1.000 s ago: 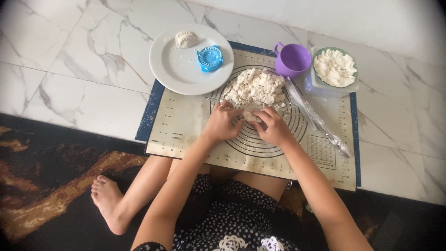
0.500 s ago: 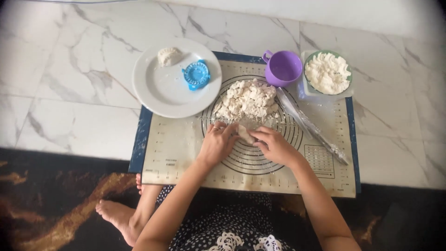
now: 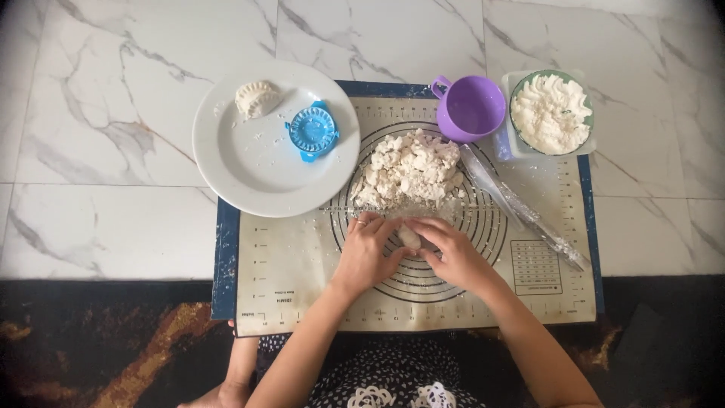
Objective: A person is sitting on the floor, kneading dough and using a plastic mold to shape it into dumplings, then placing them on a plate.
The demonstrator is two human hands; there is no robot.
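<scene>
1. The left hand (image 3: pixel 368 253) and the right hand (image 3: pixel 451 253) meet near the middle of a cream baking mat (image 3: pixel 302 279), both curled around a small lump of dough (image 3: pixel 408 239) held between their fingertips.
2. The lump sits just above the mat's ringed circle marks, pinched from both sides; most of it is covered by the fingers, so only a pale strip shows.
3. Just beyond the hands lies a heap of crumbly dough pieces (image 3: pixel 410 170), close to the fingertips but apart from the held lump.
4. A rolling pin wrapped in clear film (image 3: pixel 521 208) lies slanted to the right of the heap, running from near the purple cup (image 3: pixel 470 107) down towards the mat's right edge, just beside the right hand.
5. The purple cup stands at the mat's far edge, with its handle to the left.
6. Right of the cup stands a green-rimmed bowl of white flour (image 3: pixel 550 113), on a clear tray.
7. A white plate (image 3: pixel 257 162) overlaps the mat's far left corner.
8. On the plate rest a folded dumpling (image 3: pixel 257 98) and a blue round dumpling press (image 3: pixel 312 131), set apart from each other.
9. The mat lies on a white marble floor (image 3: pixel 113 136), with a dark patterned rug (image 3: pixel 98 347) along the near edge.
</scene>
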